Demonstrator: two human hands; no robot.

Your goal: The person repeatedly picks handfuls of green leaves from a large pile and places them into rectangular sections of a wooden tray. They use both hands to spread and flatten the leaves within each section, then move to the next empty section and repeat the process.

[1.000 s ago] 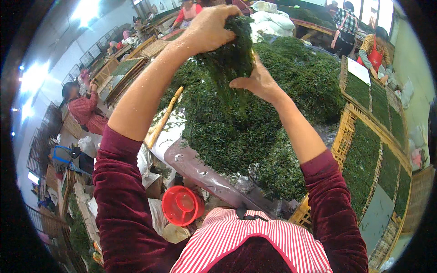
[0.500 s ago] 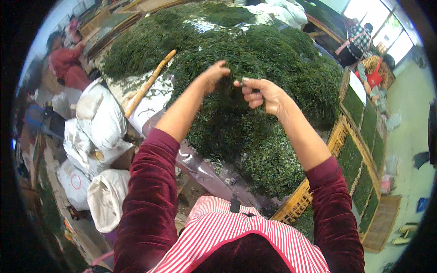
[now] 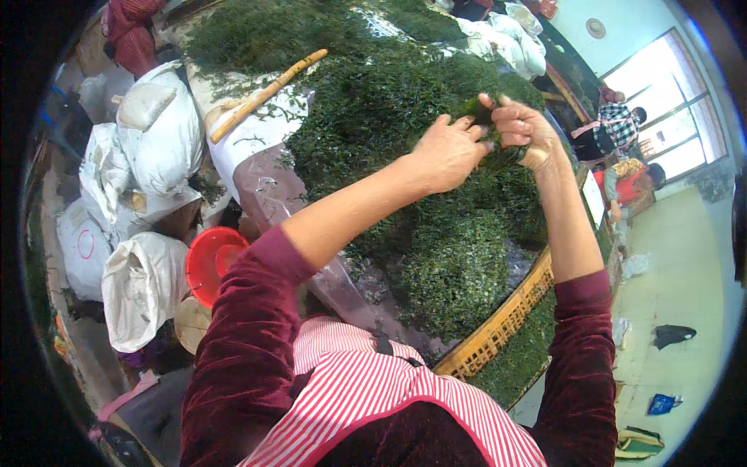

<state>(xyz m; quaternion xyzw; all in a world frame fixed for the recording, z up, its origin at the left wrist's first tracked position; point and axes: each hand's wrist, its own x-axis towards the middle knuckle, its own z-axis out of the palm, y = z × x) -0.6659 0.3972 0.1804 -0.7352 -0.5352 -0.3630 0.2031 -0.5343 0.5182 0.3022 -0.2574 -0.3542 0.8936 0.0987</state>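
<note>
A broad heap of dark green leafy strands (image 3: 373, 101) covers the work surface in front of me. Over its right side my two hands are close together. My right hand (image 3: 527, 131) has its fingers curled around a small tuft of green strands (image 3: 476, 110). From the left, my left hand (image 3: 451, 156) reaches to the same tuft with bent fingers at its lower side; its grip is partly hidden. Nearer to me lies a lighter, finer patch of the green leaves (image 3: 451, 272), with a purple plastic sheet (image 3: 268, 187) beneath the heap's edge.
A wooden stick (image 3: 268, 93) lies at the heap's left. White sacks (image 3: 159, 132) and a red basin (image 3: 212, 268) stand left of the sheet. A yellow slatted basket edge (image 3: 498, 323) runs along the near right. Other people (image 3: 618, 128) are at the right, near the windows.
Both hands have moved rightward over the heap and come together at a green tuft. The view has shifted, bringing the red basin into sight.
</note>
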